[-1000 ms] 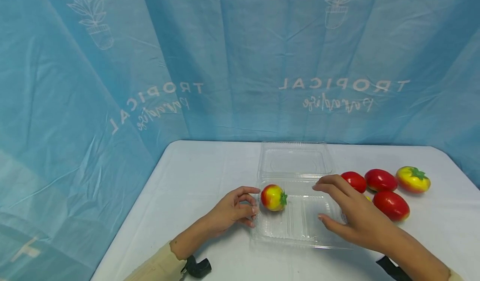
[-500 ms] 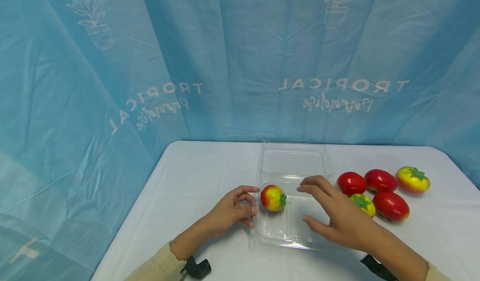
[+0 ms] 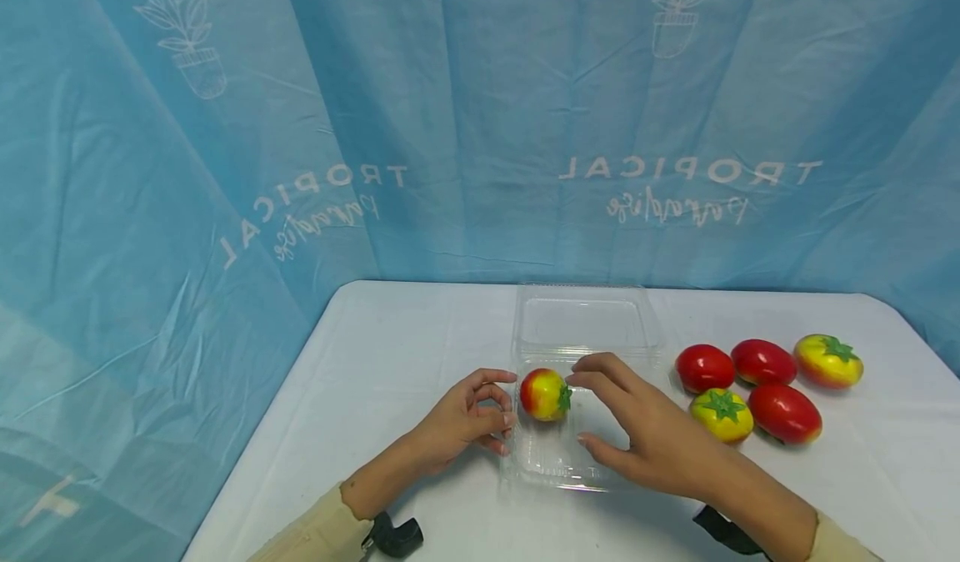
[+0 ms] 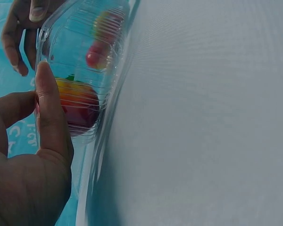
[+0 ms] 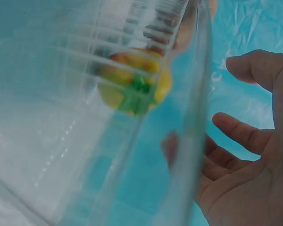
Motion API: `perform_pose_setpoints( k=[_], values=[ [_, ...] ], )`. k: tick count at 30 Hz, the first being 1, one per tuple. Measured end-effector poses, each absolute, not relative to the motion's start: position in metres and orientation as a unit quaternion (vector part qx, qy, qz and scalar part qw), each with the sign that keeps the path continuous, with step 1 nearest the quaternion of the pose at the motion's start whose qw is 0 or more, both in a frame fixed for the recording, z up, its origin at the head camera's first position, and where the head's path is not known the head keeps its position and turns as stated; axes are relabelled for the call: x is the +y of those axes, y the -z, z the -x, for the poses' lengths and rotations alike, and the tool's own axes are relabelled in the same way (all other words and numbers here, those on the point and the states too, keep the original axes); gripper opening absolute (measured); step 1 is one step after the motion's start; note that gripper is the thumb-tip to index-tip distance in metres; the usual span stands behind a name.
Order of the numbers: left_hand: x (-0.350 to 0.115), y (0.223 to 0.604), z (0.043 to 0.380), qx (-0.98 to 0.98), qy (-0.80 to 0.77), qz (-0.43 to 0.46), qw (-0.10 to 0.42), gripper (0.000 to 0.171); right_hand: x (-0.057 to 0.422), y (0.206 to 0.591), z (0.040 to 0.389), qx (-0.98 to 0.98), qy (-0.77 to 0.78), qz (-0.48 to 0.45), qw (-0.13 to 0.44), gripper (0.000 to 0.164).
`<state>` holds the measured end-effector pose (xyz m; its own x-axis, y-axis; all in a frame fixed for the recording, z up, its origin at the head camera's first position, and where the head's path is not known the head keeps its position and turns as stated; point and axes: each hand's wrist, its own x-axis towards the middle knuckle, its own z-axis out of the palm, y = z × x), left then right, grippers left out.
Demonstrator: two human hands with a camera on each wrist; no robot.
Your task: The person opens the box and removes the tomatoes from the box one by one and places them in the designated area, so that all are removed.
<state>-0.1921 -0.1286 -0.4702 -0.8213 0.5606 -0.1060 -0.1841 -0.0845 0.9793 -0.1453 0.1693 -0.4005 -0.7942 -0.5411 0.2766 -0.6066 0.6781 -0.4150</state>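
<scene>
A clear plastic clamshell container point(image 3: 543, 454) lies unfolded on the table, its lid point(image 3: 581, 316) flat toward the back. Inside the base, at the left, sits one red and yellow toy fruit point(image 3: 545, 395) with a green leafy cap facing right. My left hand point(image 3: 468, 420) holds the container's left edge; in the left wrist view its thumb point(image 4: 52, 108) lies against the clear wall and the index finger reaches the rim. Over the right part of the base hovers my right hand point(image 3: 645, 437), fingers spread and holding nothing, fingertips close to the fruit's cap.
Right of the container lie several more toy fruits: red ones point(image 3: 785, 413), a yellow one point(image 3: 722, 416) near the right hand and another yellow one point(image 3: 828, 360) farther back. A white cloth covers the table point(image 3: 420, 328). Blue printed curtains point(image 3: 480, 128) hang behind and at the left.
My right hand has moved left across the container toward the fruit inside, uncovering the nearer yellow fruit on the table. The left hand stays at the container's edge.
</scene>
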Motion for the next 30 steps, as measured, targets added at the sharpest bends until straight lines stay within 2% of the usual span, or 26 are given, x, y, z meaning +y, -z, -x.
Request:
perform_pose_setpoints(
  k=[20,30],
  values=[
    [-0.128,0.469,0.191,0.627,-0.719,-0.153,0.257,0.061,0.140,0.409,0.148,-0.915,-0.261,-0.303,0.055,0.076],
    [-0.128,0.469,0.190,0.629,-0.719,-0.155,0.253,0.061,0.124,0.417,0.152,-0.920,-0.226,-0.309,0.086,0.076]
  ],
)
